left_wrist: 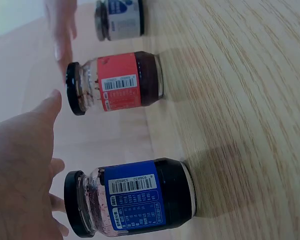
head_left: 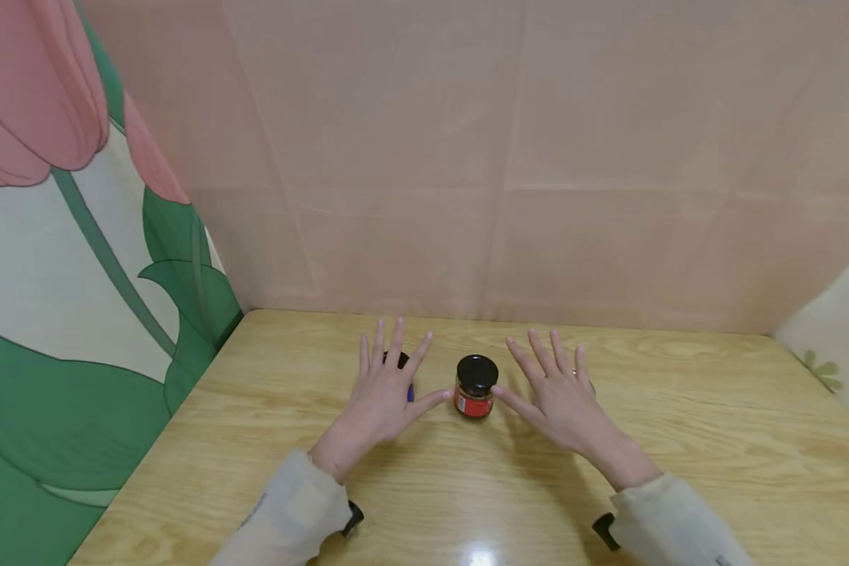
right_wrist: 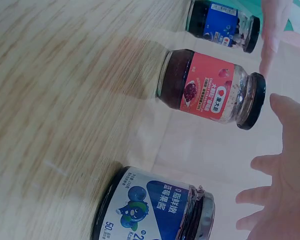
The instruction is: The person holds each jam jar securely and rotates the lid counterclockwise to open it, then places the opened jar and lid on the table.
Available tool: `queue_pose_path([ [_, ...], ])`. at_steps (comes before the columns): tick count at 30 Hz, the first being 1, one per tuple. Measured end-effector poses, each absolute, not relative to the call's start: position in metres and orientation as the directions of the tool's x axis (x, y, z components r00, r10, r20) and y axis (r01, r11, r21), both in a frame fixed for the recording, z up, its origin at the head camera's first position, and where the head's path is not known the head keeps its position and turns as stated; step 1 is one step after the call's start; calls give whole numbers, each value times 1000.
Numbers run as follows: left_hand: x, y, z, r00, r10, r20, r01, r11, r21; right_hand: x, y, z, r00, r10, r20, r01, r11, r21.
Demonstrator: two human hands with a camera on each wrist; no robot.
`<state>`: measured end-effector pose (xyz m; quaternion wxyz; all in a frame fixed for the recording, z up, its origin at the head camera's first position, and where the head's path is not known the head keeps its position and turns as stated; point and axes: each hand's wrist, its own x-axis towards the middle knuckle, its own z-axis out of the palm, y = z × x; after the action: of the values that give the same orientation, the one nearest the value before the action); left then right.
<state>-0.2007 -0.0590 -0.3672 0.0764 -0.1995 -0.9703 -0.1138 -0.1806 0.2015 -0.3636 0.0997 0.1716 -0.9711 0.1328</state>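
Note:
Three glass jars stand on the wooden table in a row. In the middle is a jar with a red label (head_left: 474,406) and black lid. The jar with a blue label (left_wrist: 135,197) and black lid is mostly hidden under my left hand (head_left: 382,393) in the head view. A blueberry jam jar (right_wrist: 145,207) with a white and blue label stands on the right, largely covered by my right hand (head_left: 562,397) in the head view. Both hands hover palm down with fingers spread, holding nothing. Each thumb points in at the red-label jar's lid.
The light wooden table (head_left: 255,440) ends at a plain pinkish cloth backdrop (head_left: 502,157). A cloth printed with a large tulip (head_left: 35,86) hangs along the left side. Dark straps (head_left: 354,519) show at the sleeve cuffs.

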Motion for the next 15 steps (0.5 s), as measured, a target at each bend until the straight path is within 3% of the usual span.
queue_pose_path([
  [15, -199, -65, -370, -901, 368, 231, 415, 885, 210, -180, 203, -365, -912, -327, 247, -379, 902, -207],
])
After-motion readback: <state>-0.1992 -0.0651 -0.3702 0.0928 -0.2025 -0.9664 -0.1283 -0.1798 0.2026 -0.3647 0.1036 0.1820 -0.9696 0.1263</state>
